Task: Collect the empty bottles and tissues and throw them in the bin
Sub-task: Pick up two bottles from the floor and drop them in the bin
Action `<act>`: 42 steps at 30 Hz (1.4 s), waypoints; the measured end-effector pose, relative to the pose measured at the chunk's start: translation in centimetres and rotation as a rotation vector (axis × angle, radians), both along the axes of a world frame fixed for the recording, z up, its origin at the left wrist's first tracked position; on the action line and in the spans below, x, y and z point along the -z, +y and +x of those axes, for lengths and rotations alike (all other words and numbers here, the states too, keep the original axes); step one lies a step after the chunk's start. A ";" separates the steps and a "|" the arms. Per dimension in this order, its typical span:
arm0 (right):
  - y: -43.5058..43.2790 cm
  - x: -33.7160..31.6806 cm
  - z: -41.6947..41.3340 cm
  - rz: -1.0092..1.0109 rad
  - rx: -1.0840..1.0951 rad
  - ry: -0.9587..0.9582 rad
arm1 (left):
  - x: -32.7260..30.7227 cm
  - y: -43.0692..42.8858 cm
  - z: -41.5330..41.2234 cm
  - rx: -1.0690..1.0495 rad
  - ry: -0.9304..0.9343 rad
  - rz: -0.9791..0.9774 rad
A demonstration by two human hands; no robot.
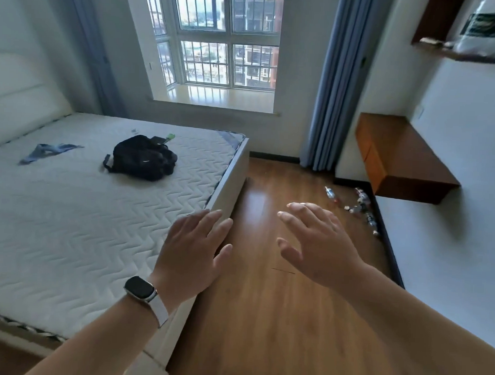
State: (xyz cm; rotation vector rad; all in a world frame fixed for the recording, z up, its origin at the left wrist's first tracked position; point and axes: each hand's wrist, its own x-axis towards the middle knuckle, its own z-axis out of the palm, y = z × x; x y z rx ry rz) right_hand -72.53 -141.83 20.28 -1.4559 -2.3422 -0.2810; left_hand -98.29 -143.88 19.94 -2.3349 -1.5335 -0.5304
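Note:
Several small empty bottles [363, 209] lie scattered on the wooden floor by the right wall, under a wall-mounted wooden shelf; one bottle [331, 194] lies a little apart to the left. My left hand [195, 248], with a watch on its wrist, hovers over the bed's corner with straight fingers and holds nothing. My right hand [316, 241] is raised over the floor, fingers spread, empty, short of the bottles. No tissues or bin are in view.
A bed [71, 215] with a bare white mattress fills the left side; a black backpack [142, 158] and a blue cloth [45, 152] lie on it. A wooden shelf [401, 159] juts from the right wall. Wooden floor runs between bed and wall toward the window.

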 end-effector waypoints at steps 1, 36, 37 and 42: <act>1.6 0.0 -1.1 -0.003 0.007 -0.007 | -0.1 1.8 -0.8 0.010 -0.004 -0.007; 44.5 5.3 12.4 -0.097 0.285 0.133 | 2.5 50.8 13.8 0.301 0.094 -0.099; 45.6 5.1 13.7 -0.099 0.293 0.123 | 2.6 52.0 14.9 0.309 0.101 -0.100; 48.4 4.6 17.9 -0.096 0.353 0.147 | 2.8 56.9 19.1 0.364 0.098 -0.095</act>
